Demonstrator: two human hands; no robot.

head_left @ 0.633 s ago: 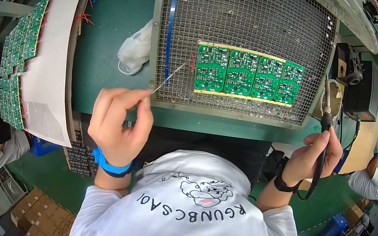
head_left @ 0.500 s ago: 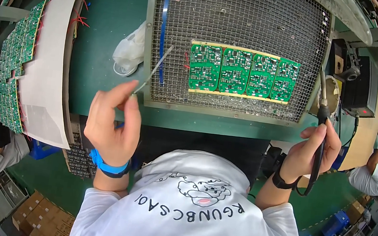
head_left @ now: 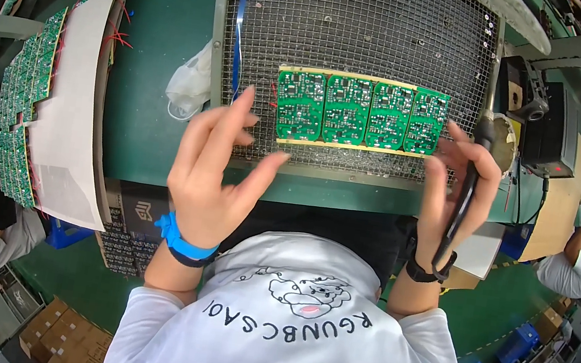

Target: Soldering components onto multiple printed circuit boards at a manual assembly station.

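Note:
A green circuit board panel (head_left: 345, 111) with pale edge strips lies on the metal mesh (head_left: 365, 43). My left hand (head_left: 215, 163) is open beside the panel's left end, fingers spread, with nothing visible in it. My right hand (head_left: 457, 183) holds a soldering iron (head_left: 472, 170) by its dark handle, which lies between thumb and fingers. The iron's metal shaft points away from me along the mesh's right edge. My right thumb and fingertips are close around the panel's right end; whether they touch it I cannot tell. Red wires (head_left: 274, 94) stick out at the panel's left end.
A blue strip (head_left: 242, 4) crosses the mesh at left. Beside the frame is a clear plastic bag (head_left: 189, 86). Stacked circuit boards (head_left: 31, 71) and a white sheet (head_left: 75, 99) stand farther left. A black box (head_left: 557, 133) is at right. Another person (head_left: 580, 263) sits beyond.
My left hand has moved right toward the panel and opened; the thin pale wire is no longer in it. My right hand has moved left to the panel's right end, still holding the iron.

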